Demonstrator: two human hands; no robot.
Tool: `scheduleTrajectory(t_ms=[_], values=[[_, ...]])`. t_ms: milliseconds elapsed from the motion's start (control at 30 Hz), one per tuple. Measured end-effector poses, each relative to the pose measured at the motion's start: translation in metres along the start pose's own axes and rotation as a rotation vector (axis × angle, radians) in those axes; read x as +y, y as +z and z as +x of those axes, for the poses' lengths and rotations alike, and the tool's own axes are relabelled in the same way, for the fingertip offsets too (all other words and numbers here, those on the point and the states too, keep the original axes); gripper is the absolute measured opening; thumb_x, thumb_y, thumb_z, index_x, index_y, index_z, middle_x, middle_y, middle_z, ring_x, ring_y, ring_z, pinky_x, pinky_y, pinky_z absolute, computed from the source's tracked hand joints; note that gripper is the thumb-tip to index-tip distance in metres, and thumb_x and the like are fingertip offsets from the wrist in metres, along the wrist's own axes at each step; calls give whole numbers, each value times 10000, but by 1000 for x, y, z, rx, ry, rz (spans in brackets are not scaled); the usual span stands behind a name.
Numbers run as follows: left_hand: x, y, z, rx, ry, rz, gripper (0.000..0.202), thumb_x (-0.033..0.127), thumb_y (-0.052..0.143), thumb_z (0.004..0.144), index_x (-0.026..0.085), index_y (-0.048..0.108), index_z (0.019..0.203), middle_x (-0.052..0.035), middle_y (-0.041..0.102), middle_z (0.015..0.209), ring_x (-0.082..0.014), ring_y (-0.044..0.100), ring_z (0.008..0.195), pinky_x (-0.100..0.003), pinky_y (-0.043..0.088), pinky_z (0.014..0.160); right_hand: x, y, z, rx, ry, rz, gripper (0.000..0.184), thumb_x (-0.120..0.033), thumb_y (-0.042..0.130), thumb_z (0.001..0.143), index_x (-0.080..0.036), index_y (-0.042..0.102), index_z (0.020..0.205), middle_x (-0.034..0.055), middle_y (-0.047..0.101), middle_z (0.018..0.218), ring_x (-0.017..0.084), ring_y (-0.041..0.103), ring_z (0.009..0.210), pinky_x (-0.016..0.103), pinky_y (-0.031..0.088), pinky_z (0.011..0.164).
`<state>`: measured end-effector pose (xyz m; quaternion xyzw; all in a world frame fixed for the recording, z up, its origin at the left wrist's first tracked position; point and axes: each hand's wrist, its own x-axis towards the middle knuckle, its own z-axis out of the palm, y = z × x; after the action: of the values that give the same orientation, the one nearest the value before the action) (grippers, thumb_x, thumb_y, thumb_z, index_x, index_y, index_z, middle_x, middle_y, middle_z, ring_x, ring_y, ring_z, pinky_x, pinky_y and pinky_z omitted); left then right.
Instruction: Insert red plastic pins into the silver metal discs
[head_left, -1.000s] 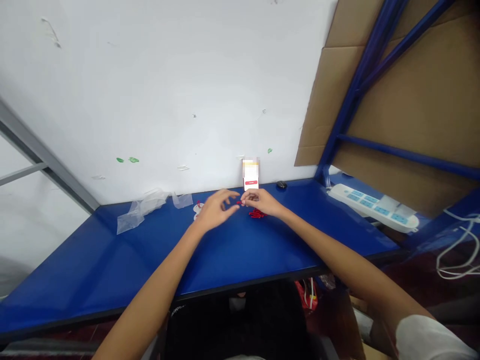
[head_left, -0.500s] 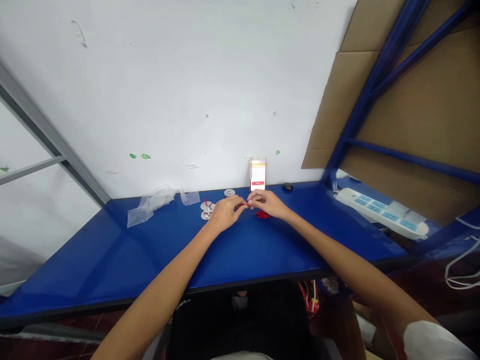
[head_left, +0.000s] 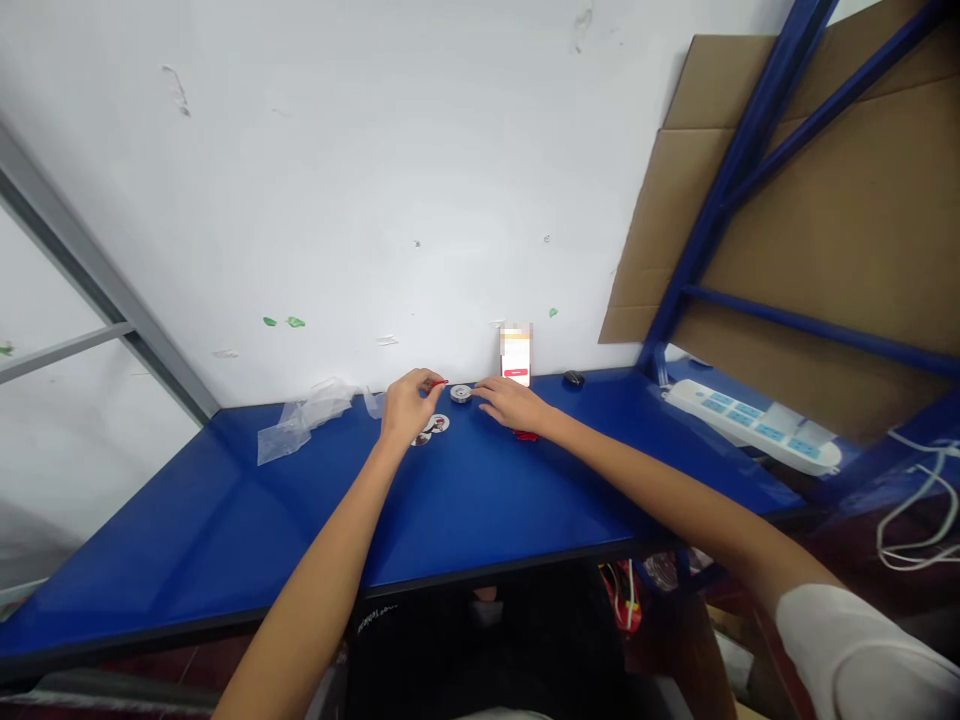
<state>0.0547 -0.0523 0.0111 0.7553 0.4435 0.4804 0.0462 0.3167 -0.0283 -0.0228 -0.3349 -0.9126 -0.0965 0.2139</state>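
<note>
Left hand (head_left: 407, 405) pinches a red piece (head_left: 437, 383) just beside the silver disc (head_left: 460, 393) at the wall, right hand (head_left: 508, 402) open-fingered steadying it; next, likely seat the piece, needs fine alignment.

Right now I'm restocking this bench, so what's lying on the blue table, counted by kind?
Round badge discs: 2, a third may hide under the left hand
Silver disc: 1
Clear plastic bags: 2
Phone: 1
Power strip: 1
Total: 7
</note>
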Motion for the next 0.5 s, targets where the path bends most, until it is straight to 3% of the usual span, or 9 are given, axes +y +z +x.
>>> scheduleTrajectory(t_ms=[100,233,367,500], values=[[2,4,-1,-12,0,13,83,260,694,946,242,773,962,-18,789,914,-190,727,816,-306,550,764,9,16,19,-13,-24,-37,347,-214,612,1040,-190,695,1376,160,672,1300,291,624,1163,451,530,1026],[4,6,-2,-29,11,15,84,262,690,944,235,769,957,-22,788,922,-186,722,813,-303,550,760,20,27,33,-13,-25,-35,226,-209,666,1017,-206,792,1204,136,689,1187,273,609,1088,405,515,961],[4,7,-3,-51,27,1,87,260,694,943,235,772,971,-25,785,930,-188,714,812,-302,546,742,26,25,39,16,-19,18,155,-202,694,1001,-196,825,1083,124,691,1113,262,593,1046,377,492,920],[4,4,-2,-55,46,7,94,274,690,954,238,773,976,-30,780,927,-192,709,810,-302,541,720,28,14,39,42,25,58,187,-224,633,1044,-198,814,1082,115,698,1086,252,600,1027,365,490,908]])
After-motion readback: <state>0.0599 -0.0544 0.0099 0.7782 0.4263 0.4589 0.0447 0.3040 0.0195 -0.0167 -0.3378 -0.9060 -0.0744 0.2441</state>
